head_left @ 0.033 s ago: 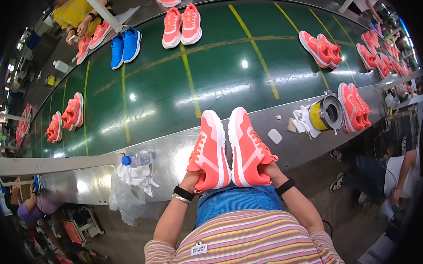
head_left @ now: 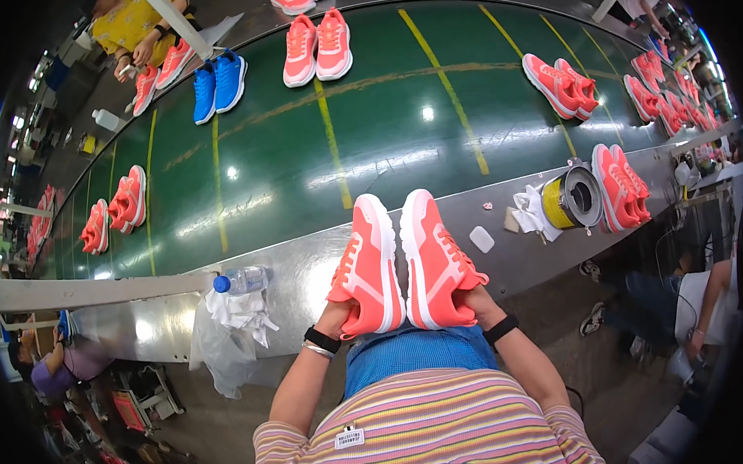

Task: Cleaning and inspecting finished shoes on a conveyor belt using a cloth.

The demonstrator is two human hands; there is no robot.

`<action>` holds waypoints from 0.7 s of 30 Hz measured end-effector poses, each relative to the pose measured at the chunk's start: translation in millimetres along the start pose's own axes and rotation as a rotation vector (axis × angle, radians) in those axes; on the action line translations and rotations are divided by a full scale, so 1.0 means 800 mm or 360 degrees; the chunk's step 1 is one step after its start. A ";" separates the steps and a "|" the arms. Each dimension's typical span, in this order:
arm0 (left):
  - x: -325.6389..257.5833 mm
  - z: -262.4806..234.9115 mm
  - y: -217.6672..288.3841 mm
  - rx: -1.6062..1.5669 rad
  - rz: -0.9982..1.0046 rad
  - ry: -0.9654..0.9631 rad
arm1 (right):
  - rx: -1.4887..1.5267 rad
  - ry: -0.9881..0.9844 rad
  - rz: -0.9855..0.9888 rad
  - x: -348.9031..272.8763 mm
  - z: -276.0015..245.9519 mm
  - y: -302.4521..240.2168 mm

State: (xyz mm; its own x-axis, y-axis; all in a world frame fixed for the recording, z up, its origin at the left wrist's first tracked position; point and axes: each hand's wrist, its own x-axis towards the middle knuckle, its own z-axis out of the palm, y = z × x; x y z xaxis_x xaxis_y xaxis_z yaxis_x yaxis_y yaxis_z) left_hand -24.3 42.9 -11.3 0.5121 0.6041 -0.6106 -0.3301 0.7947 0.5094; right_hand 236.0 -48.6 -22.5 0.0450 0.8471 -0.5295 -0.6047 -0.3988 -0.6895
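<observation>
Nothing has shifted between the two frames: both hands and both shoes sit just as they did. The left hand [head_left: 343, 314] is mostly hidden under the heel of the left coral shoe [head_left: 368, 269], grasping it from below; the right hand [head_left: 470, 298] likewise clasps the heel end of the right coral shoe [head_left: 436, 264]. The two shoes touch side by side, long axes pointing away from the person, toes lifted over the steel ledge [head_left: 303, 270] toward the green conveyor belt [head_left: 308, 171]. Each shoe is nearest its own hand. A plastic bottle [head_left: 241, 280] lies to the left, a yellow tin [head_left: 568, 199] to the right.
</observation>
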 end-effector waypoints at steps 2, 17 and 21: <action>0.003 -0.005 0.000 0.0005 -0.0029 -0.0038 | -0.0105 -0.0079 -0.0046 -0.004 -0.004 0.001; 0.002 0.000 0.005 0.0100 -0.0068 -0.0112 | 0.0071 -0.0094 -0.0062 -0.010 -0.009 0.010; 0.004 0.001 0.011 0.0087 -0.0111 -0.0164 | 0.0143 -0.0131 -0.0082 -0.005 -0.010 0.009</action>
State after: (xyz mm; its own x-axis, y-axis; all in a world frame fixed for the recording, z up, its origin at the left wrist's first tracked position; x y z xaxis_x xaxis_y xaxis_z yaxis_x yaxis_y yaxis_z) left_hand -24.8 52.2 -8.2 0.6122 0.5358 -0.5815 -0.2485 0.8285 0.5018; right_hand 237.8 -57.8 -29.5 0.0147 0.8932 -0.4495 -0.6722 -0.3239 -0.6657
